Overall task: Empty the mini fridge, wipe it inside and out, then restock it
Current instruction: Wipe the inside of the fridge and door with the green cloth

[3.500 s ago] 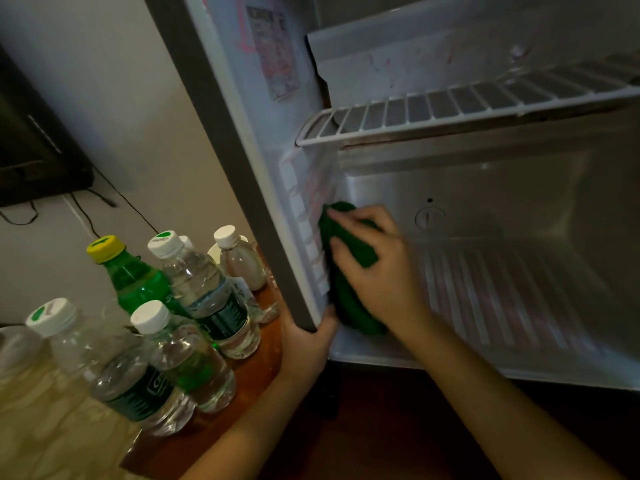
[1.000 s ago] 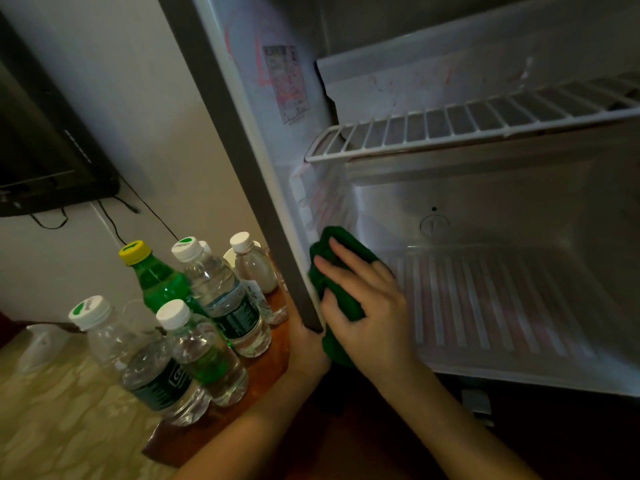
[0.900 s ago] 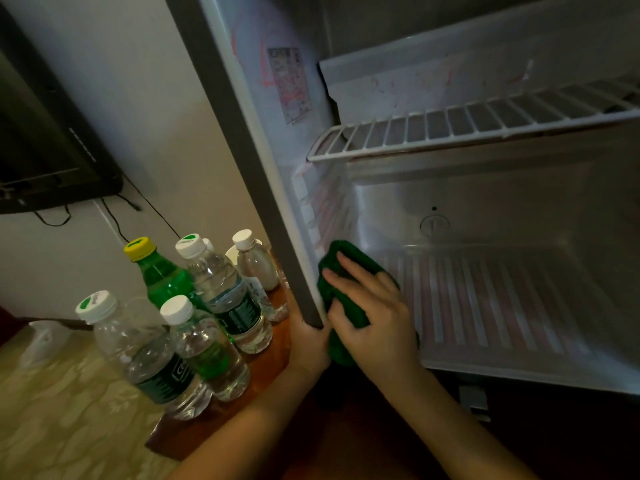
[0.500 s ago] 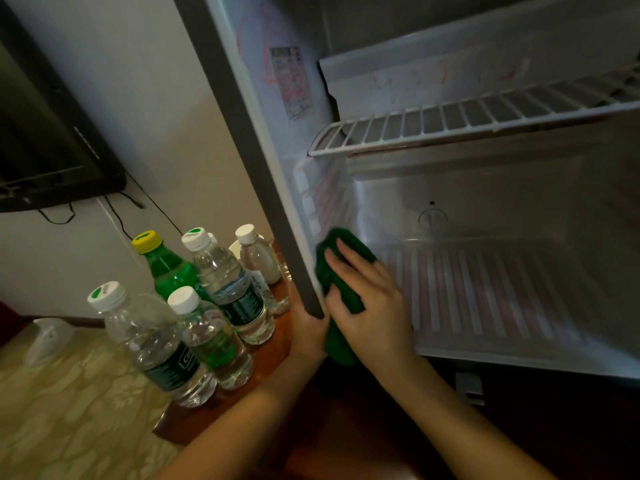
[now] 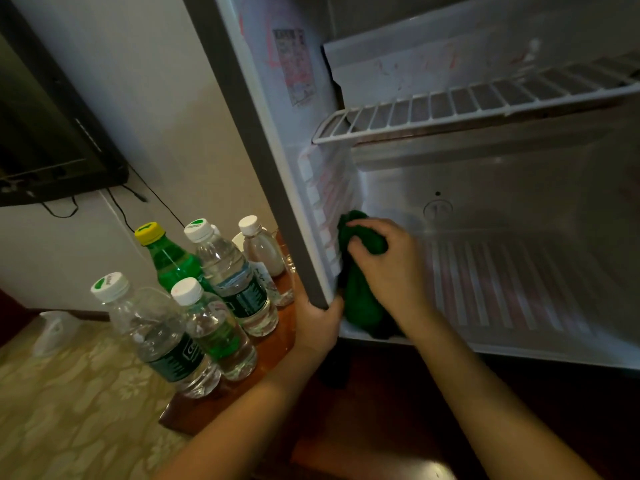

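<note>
The mini fridge [image 5: 502, 188] stands open with nothing on its ribbed floor or its white wire shelf [image 5: 467, 102]. My right hand [image 5: 391, 268] presses a bunched green cloth [image 5: 360, 292] against the lower left inner wall, near the front corner. My left hand [image 5: 317, 323] grips the bottom of the fridge's grey left front edge [image 5: 263, 168]. Outside to the left stand several bottles: a green bottle with a yellow cap [image 5: 169, 258] and clear water bottles [image 5: 235, 278] with white caps.
The bottles stand on a brown wooden tray [image 5: 273, 344] laid on a pale patterned floor [image 5: 62, 410]. A dark screen [image 5: 45, 133] with hanging cables is on the white wall at the left. Dark wood lies below the fridge.
My right hand has curled and bunched the cloth, shifting it deeper into the fridge along the left wall. The left hand keeps its grip on the fridge's edge.
</note>
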### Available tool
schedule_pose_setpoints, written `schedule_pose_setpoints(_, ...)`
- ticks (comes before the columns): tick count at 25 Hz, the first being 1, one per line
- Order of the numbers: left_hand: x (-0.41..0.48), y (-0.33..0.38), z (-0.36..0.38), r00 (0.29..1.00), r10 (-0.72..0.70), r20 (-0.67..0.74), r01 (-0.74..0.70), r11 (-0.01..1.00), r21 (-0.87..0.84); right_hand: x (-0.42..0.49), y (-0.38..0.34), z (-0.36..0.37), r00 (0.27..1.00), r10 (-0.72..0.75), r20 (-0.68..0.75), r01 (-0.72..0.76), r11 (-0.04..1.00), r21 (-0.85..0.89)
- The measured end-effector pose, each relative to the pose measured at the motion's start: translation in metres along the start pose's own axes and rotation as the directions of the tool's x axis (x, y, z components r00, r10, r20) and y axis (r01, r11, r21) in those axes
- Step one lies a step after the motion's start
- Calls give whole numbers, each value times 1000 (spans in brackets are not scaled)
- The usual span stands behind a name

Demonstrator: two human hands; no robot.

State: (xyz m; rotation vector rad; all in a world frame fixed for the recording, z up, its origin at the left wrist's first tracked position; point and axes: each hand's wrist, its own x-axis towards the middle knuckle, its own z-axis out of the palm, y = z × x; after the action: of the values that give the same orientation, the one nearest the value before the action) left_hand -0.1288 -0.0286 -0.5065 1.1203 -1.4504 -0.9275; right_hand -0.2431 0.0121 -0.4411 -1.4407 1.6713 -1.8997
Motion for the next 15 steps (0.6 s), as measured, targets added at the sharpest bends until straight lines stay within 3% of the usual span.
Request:
schedule_pose_setpoints(3, 2, -8, 0, 1000, 21, 0, -21, 999, -28, -9, -4, -3, 998, 18, 52, -20, 999, 36)
schedule_pose_setpoints(6, 6, -14, 1, 998, -43, 55, 46, 998, -51, -16, -12, -4, 995, 16, 98, -28, 992, 122)
schedule_pose_setpoints(10, 3, -13, 1, 1000, -13, -10, 13, 1000, -28, 17, -11, -5, 966, 194, 172, -224, 958, 178)
schedule_pose_setpoints(15, 4, -19, 0, 1000, -5, -26, 6, 999, 35, 34, -17, -16, 908, 279, 314, -312, 948, 62)
